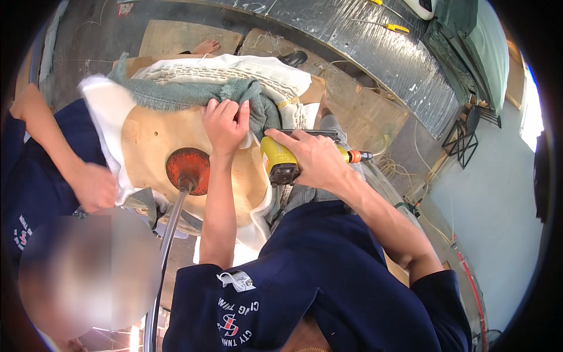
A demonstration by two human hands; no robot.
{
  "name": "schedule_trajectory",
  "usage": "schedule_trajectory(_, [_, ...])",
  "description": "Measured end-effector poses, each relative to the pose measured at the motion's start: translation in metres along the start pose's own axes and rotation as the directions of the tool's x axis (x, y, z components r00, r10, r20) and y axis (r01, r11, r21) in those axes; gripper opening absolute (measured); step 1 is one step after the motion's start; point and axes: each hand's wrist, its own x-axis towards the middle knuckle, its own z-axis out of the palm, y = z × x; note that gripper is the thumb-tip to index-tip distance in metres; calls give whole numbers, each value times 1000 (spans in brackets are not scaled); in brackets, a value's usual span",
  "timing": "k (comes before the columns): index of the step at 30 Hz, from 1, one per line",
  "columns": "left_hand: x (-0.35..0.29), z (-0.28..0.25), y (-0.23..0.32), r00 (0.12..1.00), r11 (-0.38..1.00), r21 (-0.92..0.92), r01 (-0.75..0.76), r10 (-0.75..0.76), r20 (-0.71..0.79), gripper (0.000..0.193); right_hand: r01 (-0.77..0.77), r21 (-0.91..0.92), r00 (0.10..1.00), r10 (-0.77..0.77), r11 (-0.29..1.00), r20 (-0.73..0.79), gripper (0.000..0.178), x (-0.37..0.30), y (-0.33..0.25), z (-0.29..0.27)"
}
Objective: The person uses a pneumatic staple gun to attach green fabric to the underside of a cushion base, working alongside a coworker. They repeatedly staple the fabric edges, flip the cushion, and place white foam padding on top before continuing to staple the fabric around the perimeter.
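Note:
My left hand (225, 130) is closed on the grey-green fabric (176, 94) along the far edge of a curved wooden panel (149, 126). In my right hand (319, 155) is a yellow pneumatic staple gun (277, 154), its nose hidden near the fabric's right end. An orange hose fitting (356, 156) joins the gun on its right side. White padding (281, 71) with stitched rows lies beyond the fabric. A red round flange (186, 167) on a metal pole (171, 226) sits against the panel's middle.
On the left, a co-worker's blurred hand (94, 186) is beside white cloth (105, 111). A plastic-wrapped table (352, 41) at the far right bears a yellow-handled screwdriver (397, 29). Loose hoses (396, 175) trail on the right. Plywood sheets (366, 111) and a bare foot (206, 47) lie beyond.

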Motion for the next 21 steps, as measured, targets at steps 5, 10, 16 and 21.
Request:
schedule_trajectory(5, [-1,4,-2,1000,1000,-10,-7,7,-11,36,-11,-107,1000,11,994,3,88,4,-5,8])
schedule_trajectory(10, [2,6,1,998,996,-77,40,-44,-55,42,85,-126,996,-81,988,34,75,9,2,0])
schedule_trajectory(16, [2,10,-1,989,992,-106,66,-78,-121,46,199,-129,980,-197,972,22,77,14,12,5])
schedule_trajectory(21, [3,11,2,980,982,-136,132,-150,-133,46,119,-158,988,-133,980,-81,78,4,4,36])
